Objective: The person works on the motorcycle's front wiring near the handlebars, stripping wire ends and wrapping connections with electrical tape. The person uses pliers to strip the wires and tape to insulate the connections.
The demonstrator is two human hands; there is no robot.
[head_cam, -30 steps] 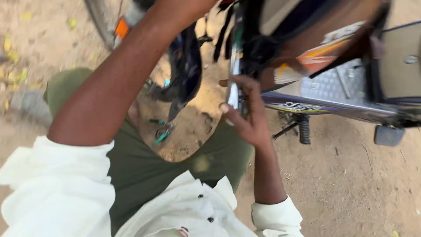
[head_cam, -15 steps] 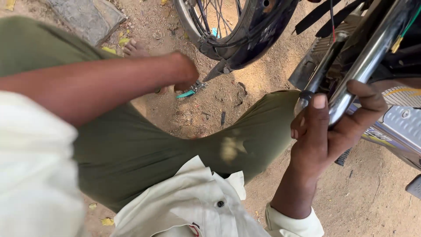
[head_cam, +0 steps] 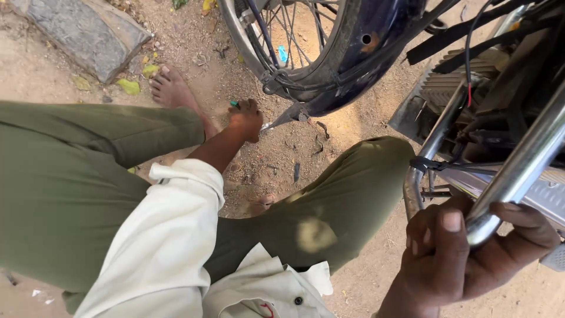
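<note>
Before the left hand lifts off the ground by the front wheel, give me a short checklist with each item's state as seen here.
1. Left hand closed on the green-handled tool: ok.
2. Tool tip visible: not ok, hidden under the hand.
3. Right hand wrapped around the chrome bar: ok.
4. Left hand apart from the wheel spokes: ok, it is on the dirt beside the rim.
5. Bare foot away from the wheel: ok.
6. Motorcycle stably propped: cannot tell.

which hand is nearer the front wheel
Left. The left hand is on the ground just below the wheel; the right hand grips a chrome bar off to the side.
</note>
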